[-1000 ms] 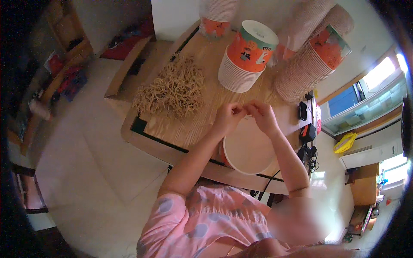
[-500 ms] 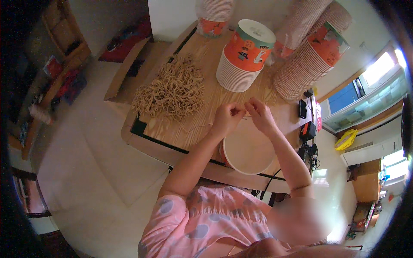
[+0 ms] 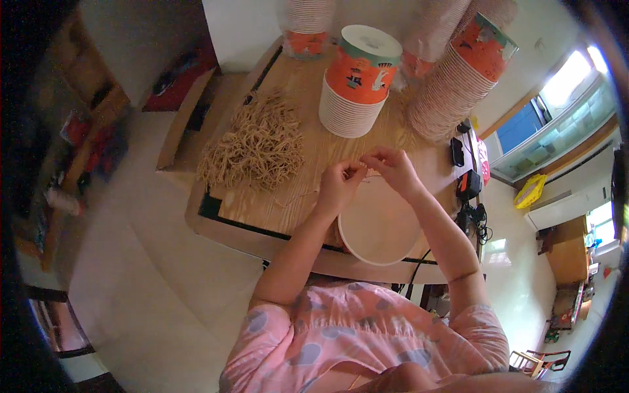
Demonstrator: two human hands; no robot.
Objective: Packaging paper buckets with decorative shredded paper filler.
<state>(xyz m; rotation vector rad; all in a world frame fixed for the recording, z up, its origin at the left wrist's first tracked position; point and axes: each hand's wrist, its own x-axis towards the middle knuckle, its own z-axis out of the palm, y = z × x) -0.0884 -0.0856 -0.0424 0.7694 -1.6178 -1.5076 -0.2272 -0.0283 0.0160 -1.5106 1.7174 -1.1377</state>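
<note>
A white-lined paper bucket [image 3: 379, 226] stands at the table's near edge, between my forearms, its open mouth turned up toward me. My left hand [image 3: 339, 185] is closed in a pinch at the bucket's far rim. My right hand [image 3: 394, 171] pinches right beside it, the fingertips of both hands nearly meeting. What the fingers hold is too small to make out. Left of my left hand lies a loose heap of tan twisted cords [image 3: 259, 141], with a thin strand straying toward that hand.
A nested stack of orange and green paper buckets [image 3: 359, 82] stands upside down beyond my hands. Plastic-wrapped stacks [image 3: 452, 85] lean at the back right, and another wrapped stack [image 3: 306, 29] is at the back. Black adapters and cables [image 3: 468, 187] line the table's right edge.
The view has shifted slightly, so the stacks and the cord heap sit farther left. Both hands are still pinched together at the bucket's far rim, the right fingertips now lying over the left ones.
</note>
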